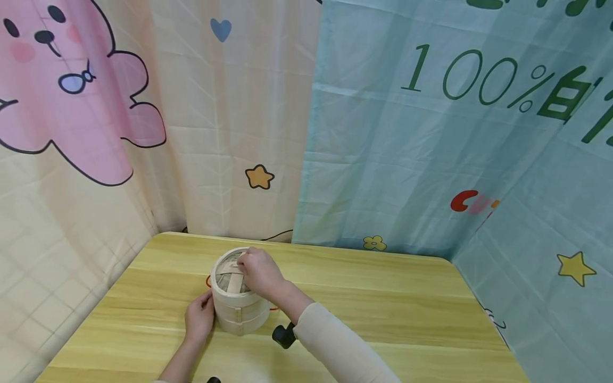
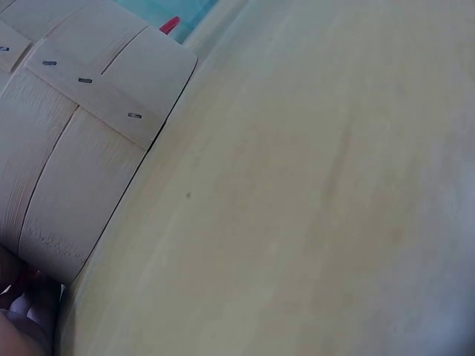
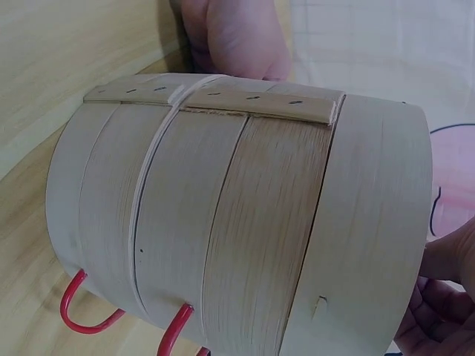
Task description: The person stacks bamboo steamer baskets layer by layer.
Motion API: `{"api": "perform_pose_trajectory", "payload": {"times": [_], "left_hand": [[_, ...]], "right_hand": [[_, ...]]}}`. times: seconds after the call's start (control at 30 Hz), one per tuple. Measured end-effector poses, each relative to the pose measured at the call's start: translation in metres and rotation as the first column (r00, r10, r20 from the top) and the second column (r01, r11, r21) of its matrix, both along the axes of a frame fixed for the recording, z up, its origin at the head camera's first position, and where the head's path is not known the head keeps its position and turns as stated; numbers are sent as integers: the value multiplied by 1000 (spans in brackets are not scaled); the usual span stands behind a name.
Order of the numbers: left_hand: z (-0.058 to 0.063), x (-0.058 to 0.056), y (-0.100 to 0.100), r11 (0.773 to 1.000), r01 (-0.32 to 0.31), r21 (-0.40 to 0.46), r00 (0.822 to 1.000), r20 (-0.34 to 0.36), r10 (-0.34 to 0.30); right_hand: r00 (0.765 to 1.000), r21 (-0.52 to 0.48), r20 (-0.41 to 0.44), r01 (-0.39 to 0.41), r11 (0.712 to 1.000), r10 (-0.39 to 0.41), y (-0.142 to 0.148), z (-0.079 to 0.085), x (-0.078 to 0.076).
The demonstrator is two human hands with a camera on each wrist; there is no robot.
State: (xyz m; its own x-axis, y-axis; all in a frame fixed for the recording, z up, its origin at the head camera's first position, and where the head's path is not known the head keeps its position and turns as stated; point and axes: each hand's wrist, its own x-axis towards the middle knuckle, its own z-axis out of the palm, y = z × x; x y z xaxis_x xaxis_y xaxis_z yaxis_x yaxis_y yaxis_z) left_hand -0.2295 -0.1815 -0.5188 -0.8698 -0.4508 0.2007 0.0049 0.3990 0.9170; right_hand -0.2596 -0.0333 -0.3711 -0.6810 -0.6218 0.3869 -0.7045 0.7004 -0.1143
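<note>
A round two-tier bamboo steamer (image 1: 251, 315) stands upright on the table, with its lid (image 1: 234, 283) on top. My right hand (image 1: 262, 272) is over the lid and pinches the strap across its top; the fingertips are partly hidden. Low on the steamer's left side, my left hand (image 1: 199, 318) holds the lower red handle, of which only a bit shows between the fingers in the left wrist view. Red loop handles (image 3: 172, 330) stick out of the wall in the right wrist view. Staples fasten the overlapping bamboo bands.
The wood-grain table (image 1: 383, 308) runs back to hanging curtains (image 1: 249, 117) on the far side and both flanks. A black device (image 1: 284, 336) sits at the right wrist, and another black piece (image 1: 214, 380) shows at the bottom edge.
</note>
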Motion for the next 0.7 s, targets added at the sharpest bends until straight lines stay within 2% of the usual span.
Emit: {"api": "perform_pose_trajectory", "payload": {"times": [0.17,0.37,0.53,0.7], "left_hand": [[1,-1,1,1000,5,-4,1000,-7,-5],[-1,-3,1,1000,6,-1,1000,2,-6],[-1,-7,-3,997,47,54,997,51,-49],[8,-4,-14,982,94,164,987,113,-113]], "right_hand": [[996,-56,84,6,998,-2,5,3,-4],[988,-221,155,63,973,-28,28,15,-12],[989,-303,145,85,949,-42,69,27,-15],[980,-363,181,143,921,-81,124,22,-10]]}}
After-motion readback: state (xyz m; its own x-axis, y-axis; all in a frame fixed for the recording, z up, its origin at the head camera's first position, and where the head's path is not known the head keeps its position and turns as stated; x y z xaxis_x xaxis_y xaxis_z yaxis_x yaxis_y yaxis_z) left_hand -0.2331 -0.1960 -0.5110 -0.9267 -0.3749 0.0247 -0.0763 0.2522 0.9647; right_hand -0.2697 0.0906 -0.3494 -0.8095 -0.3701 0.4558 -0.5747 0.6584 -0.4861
